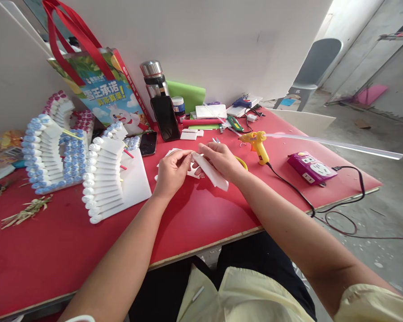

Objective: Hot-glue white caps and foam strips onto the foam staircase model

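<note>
The red worktop (198, 214) has its near edge running just in front of the person's body, rising from lower left towards the right. A stretch of red surface lies between this edge and the hands; room beyond the hands is tighter, with white card pieces (189, 134) and a black upright phone (166, 118) at the far side. To the left, a white board (136, 179) carrying a fan-shaped row of white rolled pieces (102, 179) stands near the left hand (172, 172). To the right are a yellow glue gun (258, 142) and, near the worktop's right edge, a purple socket box (310, 168).

The narrow, folded white strip (212, 172) is held in front of the body, above the worktop. Its long axis runs diagonally: one end points away and left, the other towards the person and right.

The far end lies at the left hand, pinched between thumb and forefinger with no visible gap. The right hand (220, 158) is curled about the strip, some fingers showing behind it; whether these grip it cannot be told. The near end extends free below the right hand.
</note>
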The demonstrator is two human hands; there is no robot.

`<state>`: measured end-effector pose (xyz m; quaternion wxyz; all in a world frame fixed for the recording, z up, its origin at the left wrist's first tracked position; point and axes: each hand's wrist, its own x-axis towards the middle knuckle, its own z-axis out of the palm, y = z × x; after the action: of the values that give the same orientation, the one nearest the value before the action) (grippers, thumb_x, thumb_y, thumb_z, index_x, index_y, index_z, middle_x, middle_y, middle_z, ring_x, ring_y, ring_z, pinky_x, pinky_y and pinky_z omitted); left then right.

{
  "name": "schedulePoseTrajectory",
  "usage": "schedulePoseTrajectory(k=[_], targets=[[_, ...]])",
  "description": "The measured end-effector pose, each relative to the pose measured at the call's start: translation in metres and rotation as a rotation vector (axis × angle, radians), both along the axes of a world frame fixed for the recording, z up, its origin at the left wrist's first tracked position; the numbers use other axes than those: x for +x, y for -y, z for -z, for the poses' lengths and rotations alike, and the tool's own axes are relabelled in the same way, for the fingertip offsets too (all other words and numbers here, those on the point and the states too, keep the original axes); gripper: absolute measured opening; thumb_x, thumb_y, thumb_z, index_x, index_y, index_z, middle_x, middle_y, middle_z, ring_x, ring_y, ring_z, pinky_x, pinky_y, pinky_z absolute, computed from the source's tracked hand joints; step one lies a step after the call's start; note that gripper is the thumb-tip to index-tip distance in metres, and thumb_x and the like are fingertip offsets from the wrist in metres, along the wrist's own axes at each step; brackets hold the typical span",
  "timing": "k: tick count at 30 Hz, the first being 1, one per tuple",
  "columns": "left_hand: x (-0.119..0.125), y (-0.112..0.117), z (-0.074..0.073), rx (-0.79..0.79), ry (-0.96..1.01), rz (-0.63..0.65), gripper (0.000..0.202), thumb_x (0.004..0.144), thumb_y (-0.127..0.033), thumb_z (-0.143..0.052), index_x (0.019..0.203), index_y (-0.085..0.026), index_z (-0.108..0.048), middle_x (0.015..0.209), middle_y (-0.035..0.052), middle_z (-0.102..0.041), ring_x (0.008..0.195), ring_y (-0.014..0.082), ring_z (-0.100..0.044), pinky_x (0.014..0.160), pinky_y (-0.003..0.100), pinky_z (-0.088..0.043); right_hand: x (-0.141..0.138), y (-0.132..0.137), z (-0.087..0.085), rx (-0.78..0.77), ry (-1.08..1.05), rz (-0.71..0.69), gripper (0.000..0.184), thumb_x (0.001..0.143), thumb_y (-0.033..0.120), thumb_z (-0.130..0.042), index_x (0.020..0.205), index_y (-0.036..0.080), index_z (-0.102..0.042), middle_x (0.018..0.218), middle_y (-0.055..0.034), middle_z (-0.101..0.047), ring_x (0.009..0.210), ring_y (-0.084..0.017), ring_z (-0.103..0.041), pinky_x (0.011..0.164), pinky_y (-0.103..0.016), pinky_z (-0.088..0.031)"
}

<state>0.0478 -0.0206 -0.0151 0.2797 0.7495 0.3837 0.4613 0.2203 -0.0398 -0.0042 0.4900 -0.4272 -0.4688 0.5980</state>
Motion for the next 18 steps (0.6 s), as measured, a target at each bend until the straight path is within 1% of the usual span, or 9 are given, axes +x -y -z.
schedulePoseTrajectory(k=[1,2,4,6,8,11,13,15,18], targets=[[-0.001,-0.0007,-0.0001,-0.019,0.006,0.002,0.027,0.095,-0.037,-0.061,0.104,-0.019,-0.077,0.085,0.0058,-0.07,0.069,0.0149,-0.06,0.066,0.027,-0.049,0.0016,-0.0015,-0.0006,-0.101,-0.093,-0.063,0.031,0.095,0.048,-0.062,0.085,0.019,-0.056,0.072,-0.0085,-0.072,0.056,-0.021,-0.07,0.057,-0.036,-0.062],[-0.0019,-0.0013,-0.0002,-0.035,0.008,0.004,0.027,0.095,-0.037,-0.061,0.105,-0.018,-0.077,0.087,0.0061,-0.071,0.069,0.0147,-0.06,0.066,0.027,-0.049,0.0032,-0.0029,-0.001,-0.172,-0.161,-0.119,0.03,0.096,0.046,-0.062,0.087,0.018,-0.057,0.073,-0.0098,-0.073,0.058,-0.022,-0.07,0.06,-0.038,-0.063],[-0.0034,-0.0023,-0.0008,-0.059,0.002,0.011,0.028,0.094,-0.037,-0.062,0.107,-0.018,-0.078,0.087,0.006,-0.071,0.067,0.0142,-0.059,0.065,0.027,-0.048,0.0062,-0.0045,-0.0016,-0.227,-0.231,-0.18,0.023,0.097,0.037,-0.061,0.09,0.015,-0.06,0.074,-0.0111,-0.072,0.06,-0.021,-0.07,0.061,-0.037,-0.063],[-0.0041,-0.0029,-0.0016,-0.074,0.001,0.026,0.028,0.094,-0.036,-0.062,0.107,-0.018,-0.078,0.083,0.0052,-0.07,0.066,0.0138,-0.058,0.063,0.026,-0.047,0.0081,-0.0045,-0.0023,-0.222,-0.255,-0.177,0.019,0.097,0.03,-0.062,0.089,0.013,-0.062,0.071,-0.0102,-0.071,0.058,-0.02,-0.069,0.057,-0.033,-0.061],[-0.0044,-0.0033,-0.0021,-0.086,0.013,0.052,0.027,0.093,-0.036,-0.063,0.107,-0.019,-0.079,0.079,0.0042,-0.067,0.065,0.0134,-0.056,0.062,0.026,-0.046,0.0089,-0.0037,-0.0029,-0.213,-0.266,-0.161,0.017,0.096,0.026,-0.063,0.087,0.012,-0.063,0.068,-0.0085,-0.069,0.056,-0.018,-0.066,0.053,-0.03,-0.059],[-0.0044,-0.004,-0.0018,-0.09,0.027,0.07,0.026,0.093,-0.035,-0.064,0.107,-0.02,-0.079,0.079,0.0036,-0.066,0.065,0.0129,-0.054,0.061,0.026,-0.044,0.0087,-0.0029,-0.0022,-0.198,-0.283,-0.157,0.016,0.093,0.022,-0.068,0.082,0.011,-0.062,0.069,-0.0068,-0.068,0.055,-0.015,-0.064,0.051,-0.027,-0.056],[-0.0044,-0.0044,-0.0012,-0.088,0.031,0.06,0.026,0.093,-0.035,-0.064,0.106,-0.019,-0.08,0.08,0.0041,-0.067,0.066,0.0131,-0.054,0.061,0.026,-0.044,0.0081,-0.0033,-0.0004,-0.161,-0.268,-0.149,0.019,0.088,0.022,-0.074,0.078,0.012,-0.061,0.07,-0.0062,-0.069,0.054,-0.014,-0.063,0.051,-0.027,-0.056],[-0.0042,-0.0044,-0.001,-0.088,0.035,0.052,0.026,0.092,-0.035,-0.064,0.105,-0.019,-0.08,0.082,0.0049,-0.069,0.067,0.0135,-0.054,0.062,0.026,-0.044,0.0071,-0.0039,0.0018,-0.102,-0.214,-0.125,0.023,0.083,0.026,-0.079,0.078,0.013,-0.061,0.07,-0.006,-0.069,0.051,-0.014,-0.062,0.048,-0.027,-0.055],[-0.0031,-0.003,-0.0021,-0.08,0.024,0.055,0.025,0.093,-0.034,-0.064,0.104,-0.019,-0.08,0.085,0.0055,-0.071,0.07,0.0144,-0.056,0.064,0.027,-0.045,0.005,-0.0042,0.0031,-0.02,-0.108,-0.049,0.028,0.078,0.03,-0.083,0.078,0.015,-0.06,0.067,-0.0043,-0.069,0.047,-0.013,-0.059,0.044,-0.027,-0.053]])
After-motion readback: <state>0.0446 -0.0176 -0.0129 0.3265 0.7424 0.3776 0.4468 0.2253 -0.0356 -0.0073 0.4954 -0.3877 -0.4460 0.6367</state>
